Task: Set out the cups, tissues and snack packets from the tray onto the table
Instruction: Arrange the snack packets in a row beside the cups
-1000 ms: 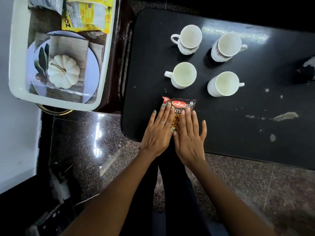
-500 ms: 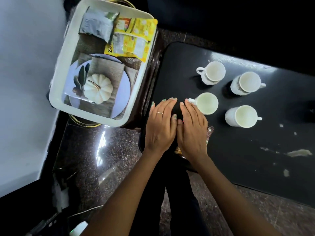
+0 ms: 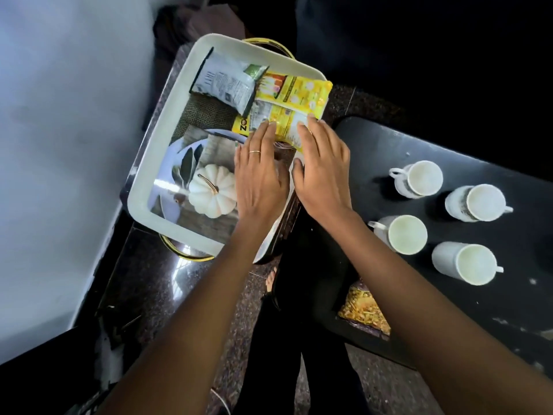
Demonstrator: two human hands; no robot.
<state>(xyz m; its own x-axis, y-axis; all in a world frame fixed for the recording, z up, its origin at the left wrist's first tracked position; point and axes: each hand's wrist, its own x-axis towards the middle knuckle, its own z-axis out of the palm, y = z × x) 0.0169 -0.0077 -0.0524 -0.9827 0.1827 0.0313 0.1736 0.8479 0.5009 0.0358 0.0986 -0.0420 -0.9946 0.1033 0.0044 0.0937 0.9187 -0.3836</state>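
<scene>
Both hands reach over the white rectangular tray [image 3: 167, 163]. The left hand [image 3: 258, 178] and right hand [image 3: 321, 167] lie flat, each grip spread, fingertips touching the yellow snack packet [image 3: 287, 110]. Four white cups [image 3: 425, 178] stand on the black counter [image 3: 449, 151].

A small white pumpkin [image 3: 212, 194] with a curved brown stem sits at about nine o'clock, resting on a pale blue plate [image 3: 170, 163] beside dark green leaves [image 3: 189, 163]. A speckled dark stone floor [image 3: 167, 283] fills six o'clock. A pale wall [image 3: 59, 145] spans the left.
</scene>
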